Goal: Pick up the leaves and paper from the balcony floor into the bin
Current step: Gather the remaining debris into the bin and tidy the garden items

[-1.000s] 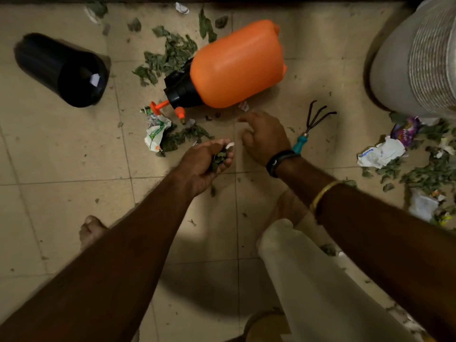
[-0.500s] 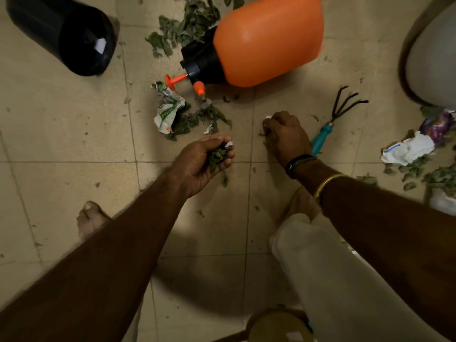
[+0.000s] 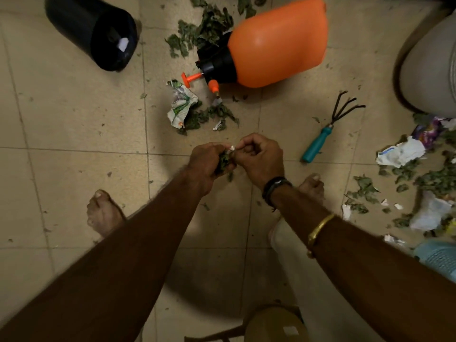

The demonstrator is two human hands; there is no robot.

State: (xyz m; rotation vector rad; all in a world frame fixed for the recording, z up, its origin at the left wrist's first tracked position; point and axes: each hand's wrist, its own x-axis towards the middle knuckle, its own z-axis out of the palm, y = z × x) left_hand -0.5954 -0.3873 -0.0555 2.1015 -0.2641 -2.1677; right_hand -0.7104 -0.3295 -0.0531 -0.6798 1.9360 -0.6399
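Observation:
My left hand (image 3: 206, 161) grips a bunch of green leaves (image 3: 224, 161) above the tiled floor. Touching it, my right hand (image 3: 261, 160) pinches a small white paper scrap (image 3: 231, 149) against the bunch. A black bin (image 3: 93, 30) lies on its side at the top left, its mouth facing me with a white scrap inside. A crumpled printed paper (image 3: 181, 107) and loose leaves (image 3: 212, 114) lie just beyond my hands. More leaves (image 3: 202, 30) are piled behind the orange sprayer. Crumpled papers (image 3: 401, 153) and leaves (image 3: 434, 176) lie scattered on the right.
An orange pressure sprayer (image 3: 276, 43) lies on its side at the top centre. A hand rake with a teal handle (image 3: 318, 146) lies to the right of my hands. A large grey pot (image 3: 429, 70) stands at the right edge. My bare feet (image 3: 103, 213) are on the tiles.
My right hand lifted off the floor with a white scrap and came to my left hand, which still holds the leaves. The view has shifted back a little.

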